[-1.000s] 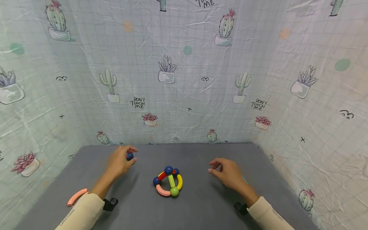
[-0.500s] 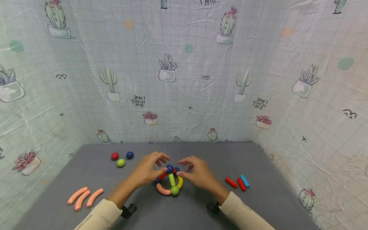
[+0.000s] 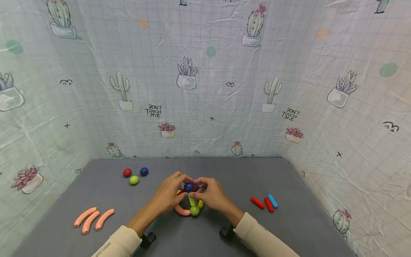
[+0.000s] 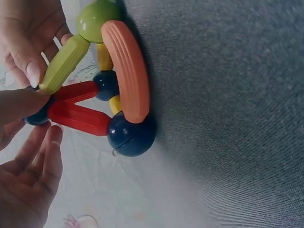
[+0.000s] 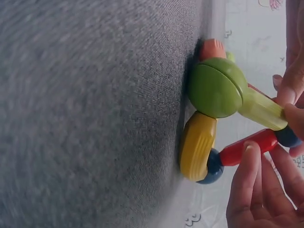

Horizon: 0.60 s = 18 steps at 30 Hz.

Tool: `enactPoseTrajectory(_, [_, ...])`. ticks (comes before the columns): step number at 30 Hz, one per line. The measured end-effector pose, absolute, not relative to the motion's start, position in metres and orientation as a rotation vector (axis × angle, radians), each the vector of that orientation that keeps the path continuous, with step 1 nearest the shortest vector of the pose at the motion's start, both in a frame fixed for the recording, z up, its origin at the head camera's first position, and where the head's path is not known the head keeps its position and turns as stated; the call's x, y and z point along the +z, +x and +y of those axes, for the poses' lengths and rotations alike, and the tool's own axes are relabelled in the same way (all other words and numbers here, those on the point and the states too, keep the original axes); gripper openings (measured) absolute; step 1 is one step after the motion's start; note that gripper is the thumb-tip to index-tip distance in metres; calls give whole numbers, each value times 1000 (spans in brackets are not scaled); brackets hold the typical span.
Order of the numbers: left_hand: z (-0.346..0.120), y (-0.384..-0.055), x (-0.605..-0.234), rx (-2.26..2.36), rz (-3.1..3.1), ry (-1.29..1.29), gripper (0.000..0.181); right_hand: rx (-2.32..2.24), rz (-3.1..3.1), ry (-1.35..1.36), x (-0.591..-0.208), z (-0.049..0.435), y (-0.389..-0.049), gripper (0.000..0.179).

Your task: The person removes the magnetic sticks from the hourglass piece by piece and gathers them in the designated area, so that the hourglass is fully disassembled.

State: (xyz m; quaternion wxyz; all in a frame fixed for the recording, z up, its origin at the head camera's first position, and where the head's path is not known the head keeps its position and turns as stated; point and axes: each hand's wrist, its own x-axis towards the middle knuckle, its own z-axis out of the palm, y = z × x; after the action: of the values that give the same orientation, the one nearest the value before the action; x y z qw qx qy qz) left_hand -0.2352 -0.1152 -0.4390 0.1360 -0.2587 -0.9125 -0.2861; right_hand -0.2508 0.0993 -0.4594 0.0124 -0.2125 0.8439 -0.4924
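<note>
A pyramid-like frame of magnetic sticks and balls stands on the grey tabletop. Its base joins a green ball (image 3: 194,211), a salmon curved stick (image 4: 128,71), yellow curved sticks (image 5: 195,147) and blue balls (image 4: 132,135). Two red sticks (image 4: 78,118) and a light green stick (image 5: 262,108) rise to the top blue ball (image 3: 188,187). My left hand (image 3: 168,192) and right hand (image 3: 213,194) close in from either side, fingers and thumbs curled round that top ball. Both thumbs meet near the light green stick's upper end. Fingers partly hide the ball in the wrist views.
Farther left lie a red ball (image 3: 127,172), a green ball (image 3: 134,180) and a blue ball (image 3: 144,171). Three salmon curved sticks (image 3: 90,222) lie at front left. At right are two red sticks (image 3: 258,203) and a blue stick (image 3: 273,201). Patterned cloth (image 3: 205,107) surrounds the table.
My left hand has come right from the loose blue ball, which stays at the back left. My right hand has moved left; both now hold the frame's top.
</note>
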Motion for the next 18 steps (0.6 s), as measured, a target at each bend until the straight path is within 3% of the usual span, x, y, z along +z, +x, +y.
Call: enactPoseTrajectory(18, [-118, -235, -449, -769, -2521, -750, 44, -1750, 2406, -524, -463, 92, -252, 31])
